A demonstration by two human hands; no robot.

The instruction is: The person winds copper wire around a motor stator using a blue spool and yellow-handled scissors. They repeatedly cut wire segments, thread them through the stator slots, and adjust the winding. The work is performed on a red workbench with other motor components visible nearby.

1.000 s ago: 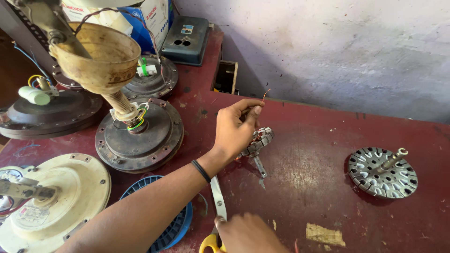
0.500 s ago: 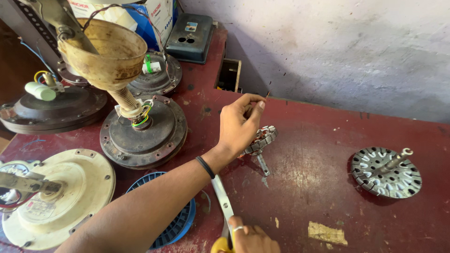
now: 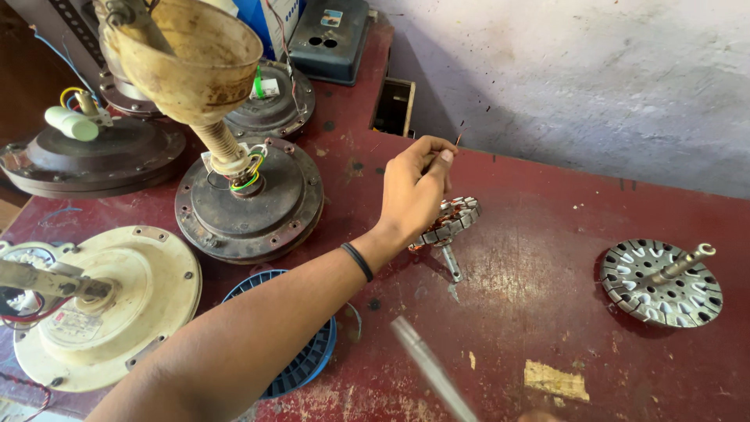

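Note:
My left hand reaches out over the red table, with a black band on its wrist. Its thumb and fingers pinch a thin copper wire that sticks up from the fingertips. Just below the hand lies a small motor stator with copper windings and a short shaft. Only a sliver of my right hand shows at the bottom edge. A blurred grey metal blade of the tool it holds rises from there toward the stator.
A round rotor with a shaft lies at the right. Dark ceiling-fan motor housings, a cream one, a cream canopy cup, a blue grille and a dark box crowd the left and back.
My left hand has lifted slightly and drawn the wire up from the stator. My right hand has dropped almost out of frame, leaving mainly the tool's blade in view.

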